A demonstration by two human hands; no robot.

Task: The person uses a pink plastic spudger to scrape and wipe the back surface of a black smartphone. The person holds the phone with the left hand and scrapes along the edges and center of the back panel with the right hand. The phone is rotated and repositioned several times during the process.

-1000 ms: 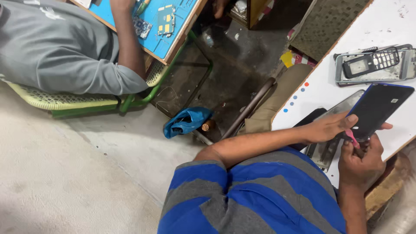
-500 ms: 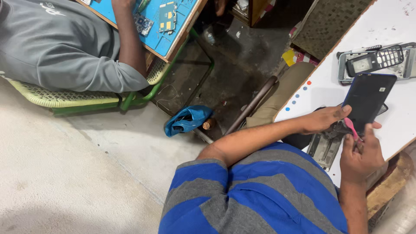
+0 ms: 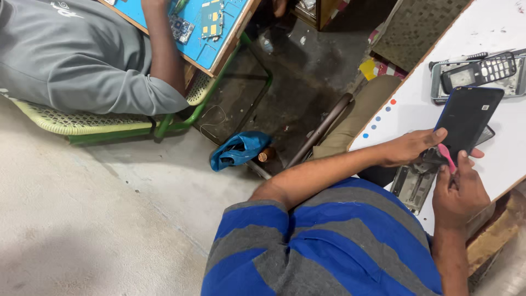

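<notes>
Phone [image 3: 468, 119] over table [image 3: 416, 109], keypad shell [image 3: 479, 71] behind, cloth [image 3: 238, 149] on floor [image 3: 98, 219]

Pale concrete floor [image 3: 82, 219], a green-framed chair [image 3: 98, 123], and a white worktable [image 3: 416, 104].

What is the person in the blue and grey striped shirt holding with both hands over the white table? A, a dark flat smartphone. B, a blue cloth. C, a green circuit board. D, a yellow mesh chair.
A: the left hand and right hand both grip the dark flat smartphone above the white table.
</notes>
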